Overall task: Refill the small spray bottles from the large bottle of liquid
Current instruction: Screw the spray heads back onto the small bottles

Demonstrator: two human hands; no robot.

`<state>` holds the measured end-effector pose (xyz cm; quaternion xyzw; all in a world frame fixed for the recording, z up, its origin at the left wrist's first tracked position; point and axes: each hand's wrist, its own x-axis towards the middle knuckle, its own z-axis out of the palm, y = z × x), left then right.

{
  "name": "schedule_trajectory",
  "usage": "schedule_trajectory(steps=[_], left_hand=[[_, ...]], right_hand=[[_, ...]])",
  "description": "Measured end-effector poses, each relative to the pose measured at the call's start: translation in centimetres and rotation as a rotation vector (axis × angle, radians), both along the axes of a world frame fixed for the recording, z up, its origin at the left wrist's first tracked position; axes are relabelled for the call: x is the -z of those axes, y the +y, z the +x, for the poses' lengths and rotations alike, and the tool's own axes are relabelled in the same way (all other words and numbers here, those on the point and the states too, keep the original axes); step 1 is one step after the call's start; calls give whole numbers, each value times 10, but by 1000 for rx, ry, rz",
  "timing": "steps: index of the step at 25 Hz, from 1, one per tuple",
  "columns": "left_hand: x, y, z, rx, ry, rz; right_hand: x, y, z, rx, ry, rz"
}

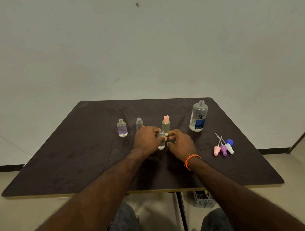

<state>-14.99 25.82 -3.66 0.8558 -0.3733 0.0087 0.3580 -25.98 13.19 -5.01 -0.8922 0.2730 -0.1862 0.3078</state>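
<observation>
Left hand [145, 139] grips an uncapped small spray bottle [161, 140] upright on the tabletop [80, 161], well left of the large bottle [198, 116]. Right hand [181, 143] hovers just beside it, fingers loosely curled, holding nothing.

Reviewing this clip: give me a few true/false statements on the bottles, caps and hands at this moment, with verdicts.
1. The large bottle stands uncapped. True.
2. The left hand holds a small clear bottle. True.
3. The spray caps are screwed onto the small bottles. False: they lie together on the table, right side.
4. The right hand has a grip on the large bottle. False: it is beside the small clear bottle, apart from the large one.
5. One bottle has a pink cap. True.
</observation>
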Motion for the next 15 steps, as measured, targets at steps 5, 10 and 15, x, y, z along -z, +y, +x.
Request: schedule_trajectory(steps=[5, 10, 15], left_hand=[[10, 19, -27, 77, 60, -136], [20, 23, -36, 85, 109, -205], [22, 22, -38, 110, 109, -241]], right_hand=[[3, 18, -26, -88, -44, -35], [-11, -15, -56, -65, 129, -299], [-47, -70, -97, 28, 610, -807]])
